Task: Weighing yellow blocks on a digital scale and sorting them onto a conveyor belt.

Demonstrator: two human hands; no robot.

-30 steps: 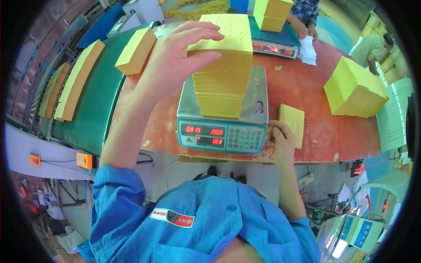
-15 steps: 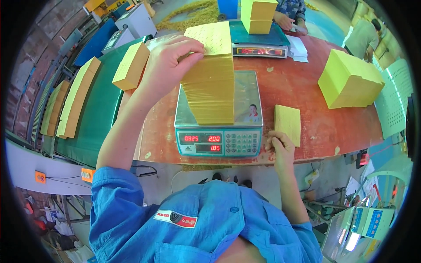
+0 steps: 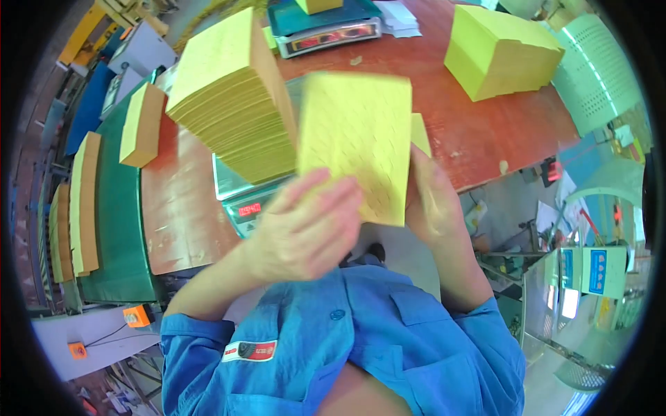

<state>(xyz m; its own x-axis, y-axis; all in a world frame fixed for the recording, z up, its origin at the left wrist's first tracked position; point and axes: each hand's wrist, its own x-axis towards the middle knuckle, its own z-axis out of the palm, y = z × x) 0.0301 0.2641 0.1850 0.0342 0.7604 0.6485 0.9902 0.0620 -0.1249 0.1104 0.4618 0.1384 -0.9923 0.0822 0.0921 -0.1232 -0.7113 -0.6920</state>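
A thin batch of yellow paper sheets, with small slit marks across its face, is held up in front of me. My left hand grips it by the lower left part, its fingers on the face and slightly blurred. My right hand is at its lower right edge, some fingers hidden behind it. To the left, a tall stack of yellow paper stands on a digital scale with a lit red display. Part of a small yellow paper stack shows behind the held sheets.
A second scale and white papers lie farther back on the red table. A big yellow paper block stands at right beside a perforated panel. At left, a green conveyor carries paper stacks.
My left hand has left the top of the tall stack and now holds sheets in front of me. My right hand has risen to their edge. The view has shifted and turned.
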